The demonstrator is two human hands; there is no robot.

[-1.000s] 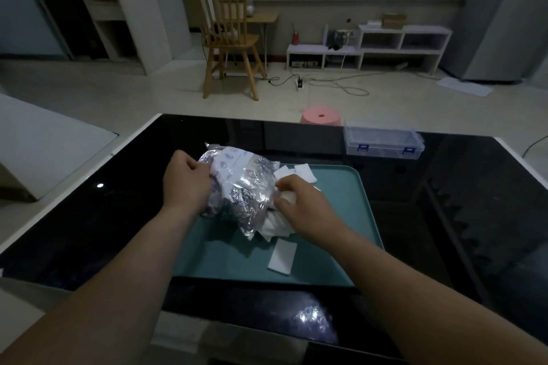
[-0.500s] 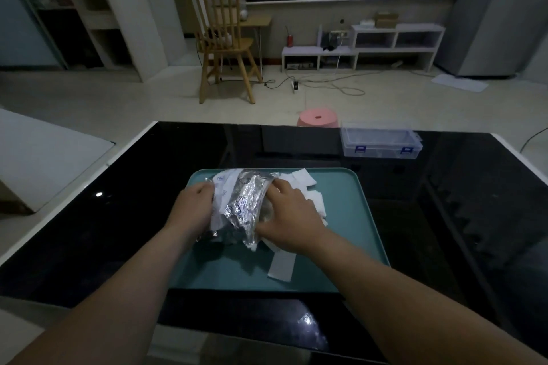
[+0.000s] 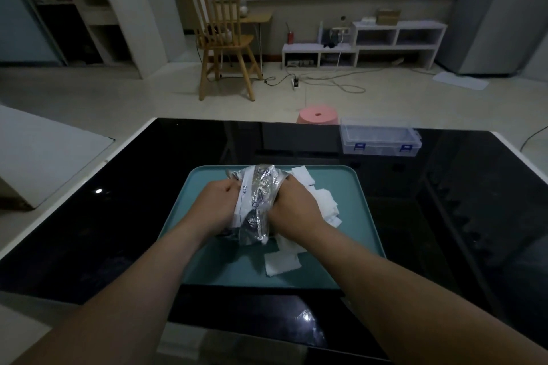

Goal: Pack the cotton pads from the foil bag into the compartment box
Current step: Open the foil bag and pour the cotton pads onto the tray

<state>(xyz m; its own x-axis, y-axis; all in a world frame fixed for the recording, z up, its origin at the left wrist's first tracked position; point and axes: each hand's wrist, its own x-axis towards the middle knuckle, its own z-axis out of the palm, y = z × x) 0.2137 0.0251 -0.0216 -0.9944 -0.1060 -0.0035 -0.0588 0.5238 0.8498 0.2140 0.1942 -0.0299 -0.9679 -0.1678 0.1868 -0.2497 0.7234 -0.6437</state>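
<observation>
A crumpled silver foil bag (image 3: 257, 204) lies on the teal tray (image 3: 350, 234) between my two hands. My left hand (image 3: 218, 204) grips its left side, fingers curled round the white printed edge. My right hand (image 3: 293, 206) grips its right side. Several white cotton pads (image 3: 323, 204) lie spilled on the tray to the right of the bag, and one cotton pad (image 3: 281, 264) lies apart near the tray's front. The clear compartment box (image 3: 381, 139) with blue latches stands closed at the far right of the black table.
The glossy black table (image 3: 118, 216) has white edges on the left and right. Beyond the far edge stand a pink stool (image 3: 318, 113), a wooden chair (image 3: 225, 35) and low white shelves (image 3: 385, 44). A cable lies on the floor.
The bag has come down from above the tray onto it and is squeezed narrower between both hands. More pads lie to the bag's right.
</observation>
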